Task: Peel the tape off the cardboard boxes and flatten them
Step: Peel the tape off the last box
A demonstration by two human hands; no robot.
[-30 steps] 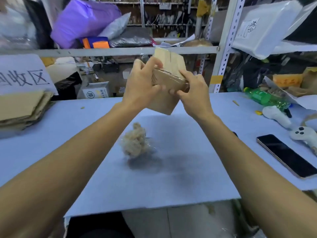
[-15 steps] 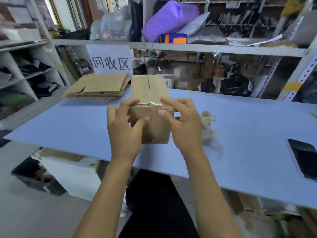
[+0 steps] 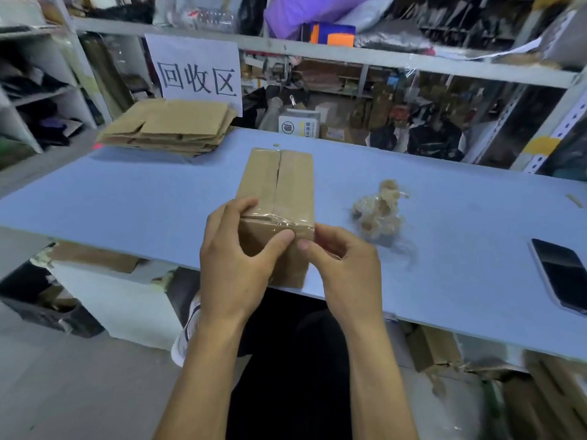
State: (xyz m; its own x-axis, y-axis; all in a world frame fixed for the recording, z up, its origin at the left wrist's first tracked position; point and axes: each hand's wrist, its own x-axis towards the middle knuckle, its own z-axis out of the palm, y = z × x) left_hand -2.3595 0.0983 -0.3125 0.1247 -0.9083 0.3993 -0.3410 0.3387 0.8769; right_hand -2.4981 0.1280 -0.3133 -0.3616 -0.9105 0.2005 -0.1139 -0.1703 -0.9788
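You hold the box (image 3: 276,198) at the table's (image 3: 127,198) near edge, still taped and unflattened. Your left hand (image 3: 236,258) grips its near end; your right hand (image 3: 341,262) pinches the tape (image 3: 279,221) there. A flat stack (image 3: 171,128) and tape wad (image 3: 378,211) suggest earlier boxes are finished.

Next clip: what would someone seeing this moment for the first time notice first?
Centre frame, a small cardboard box with clear tape over its near edge is gripped by the left hand, while the right hand picks at the tape at the corner. Just right of it on the blue table lies a crumpled wad of peeled tape. At the back left sits a stack of flattened cardboard under a white paper sign.
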